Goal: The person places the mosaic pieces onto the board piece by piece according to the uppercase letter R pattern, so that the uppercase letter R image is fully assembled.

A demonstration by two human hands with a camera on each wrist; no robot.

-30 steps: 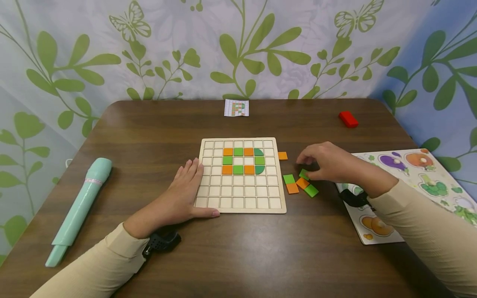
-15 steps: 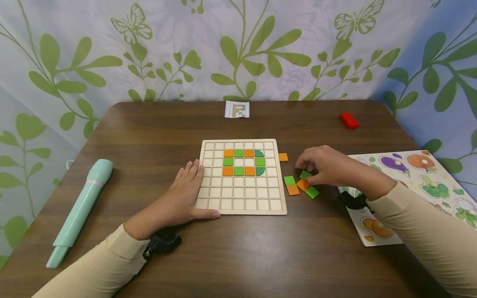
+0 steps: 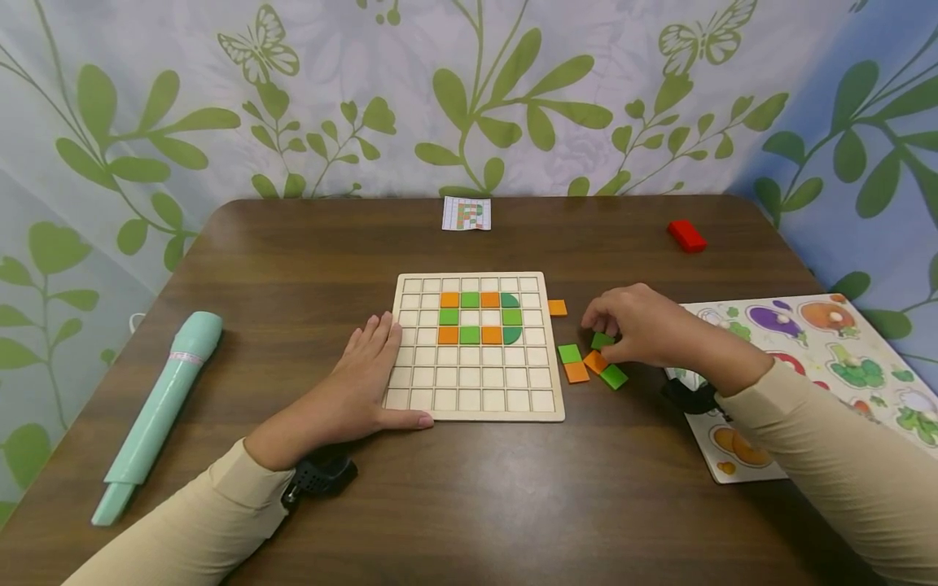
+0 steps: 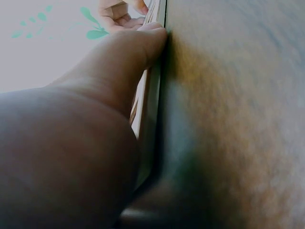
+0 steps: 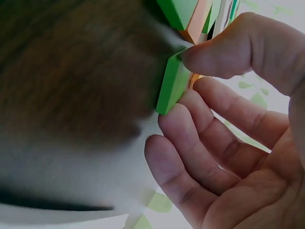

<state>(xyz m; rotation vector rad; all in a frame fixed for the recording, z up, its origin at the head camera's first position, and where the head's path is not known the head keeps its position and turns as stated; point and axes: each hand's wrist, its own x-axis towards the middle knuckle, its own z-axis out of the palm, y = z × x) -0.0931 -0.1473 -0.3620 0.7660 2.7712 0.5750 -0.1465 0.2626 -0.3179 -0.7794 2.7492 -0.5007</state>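
Observation:
A square wooden grid board point(image 3: 454, 377) lies at mid-table, holding a ring of orange and green square tiles with dark green rounded pieces at its right corners. My left hand point(image 3: 355, 378) rests at the board's near left corner, fingers straight on the left edge and thumb along the front edge. To the right of the board, my right hand point(image 3: 648, 325) pinches a small green tile point(image 5: 174, 83) between thumb and curled fingers, low over the table. Beside it lie loose tiles: a green one point(image 3: 569, 353), an orange one point(image 3: 576, 372) and several others.
A single orange tile point(image 3: 558, 308) touches the board's right edge. A pattern card point(image 3: 466, 214) lies at the back, a red block point(image 3: 686, 236) at the back right. A vegetable picture board point(image 3: 799, 342) sits under the right forearm. A mint-green folded umbrella-like object point(image 3: 157, 419) lies left.
The right thumb has shifted slightly in against the green tile, and that tile has turned a little. The left hand and the board hold their places.

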